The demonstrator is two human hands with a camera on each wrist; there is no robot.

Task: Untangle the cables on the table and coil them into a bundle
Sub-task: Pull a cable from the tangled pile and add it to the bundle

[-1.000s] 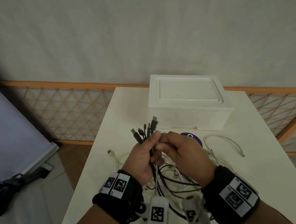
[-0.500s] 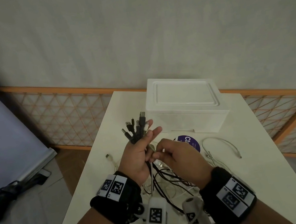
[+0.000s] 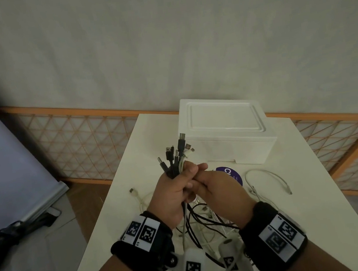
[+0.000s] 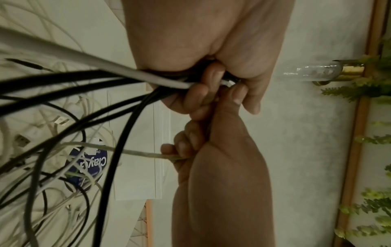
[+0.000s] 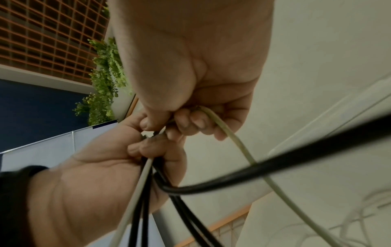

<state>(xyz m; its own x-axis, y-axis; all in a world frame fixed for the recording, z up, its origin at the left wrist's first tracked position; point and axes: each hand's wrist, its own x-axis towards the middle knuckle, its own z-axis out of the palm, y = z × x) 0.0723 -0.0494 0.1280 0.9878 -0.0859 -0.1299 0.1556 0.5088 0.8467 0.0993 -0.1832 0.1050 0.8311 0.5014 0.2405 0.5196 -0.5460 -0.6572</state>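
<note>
My left hand (image 3: 176,188) grips a bunch of black and white cables (image 3: 175,158) above the white table (image 3: 122,197), their plug ends sticking up past the fingers. The strands (image 4: 105,83) hang down from the fist (image 5: 152,158) into a tangle (image 3: 203,225) on the table. My right hand (image 3: 216,187) presses against the left one and pinches a thin pale cable (image 5: 232,138), which runs off to the heap (image 4: 135,152). Both hands (image 4: 213,100) touch at the fingertips.
A white lidded box (image 3: 225,129) stands at the table's far end. A round purple label (image 3: 228,174) lies just beyond my hands. A loose white cable (image 3: 268,178) curls on the right, another plug end (image 3: 133,191) on the left. An orange lattice rail (image 3: 79,144) runs behind.
The left fingers, stretched out half a second ago, have curled round the bunch again. The right hand has come up against the left with the pale cable.
</note>
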